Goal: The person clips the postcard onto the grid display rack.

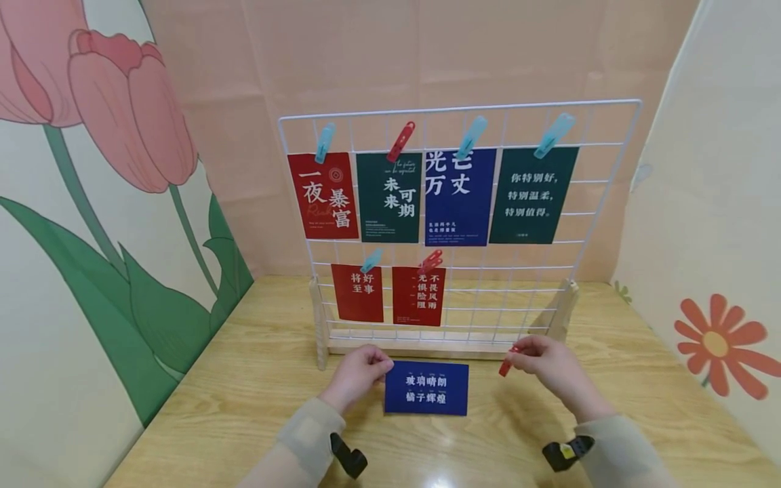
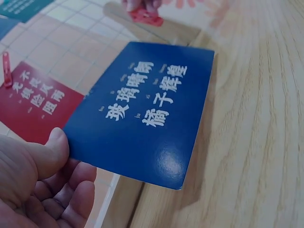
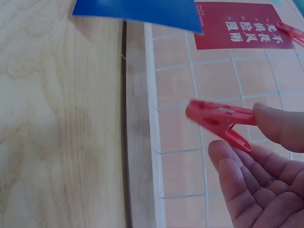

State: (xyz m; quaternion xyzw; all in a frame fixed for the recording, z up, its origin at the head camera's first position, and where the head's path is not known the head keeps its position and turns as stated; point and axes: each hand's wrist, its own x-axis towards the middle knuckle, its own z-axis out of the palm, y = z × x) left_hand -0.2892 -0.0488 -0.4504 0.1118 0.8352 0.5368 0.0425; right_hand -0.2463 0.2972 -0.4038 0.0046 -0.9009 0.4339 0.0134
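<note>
My left hand [image 1: 358, 376] pinches a dark blue card [image 1: 426, 389] with white characters by its upper left corner. The card is held up in front of the wire rack, just above the table. My right hand [image 1: 552, 373] holds a red clothespin [image 3: 221, 118] by its handle ends, between thumb and fingers. In the right wrist view the pin's nose points away from the fingers, toward the rack's lower bar. Behind both hands stands a white wire grid rack [image 1: 460, 108] on a wooden base [image 1: 421, 347]. A gap of table lies between the blue card and the clothespin.
Several cards hang in the rack's top row, including a red card [image 1: 323, 196] and a green card [image 1: 533, 196], under blue and red clothespins. Below hang two red cards, one of them [image 1: 417, 296] under a red pin. The wooden table [image 1: 244, 407] meets decorated walls.
</note>
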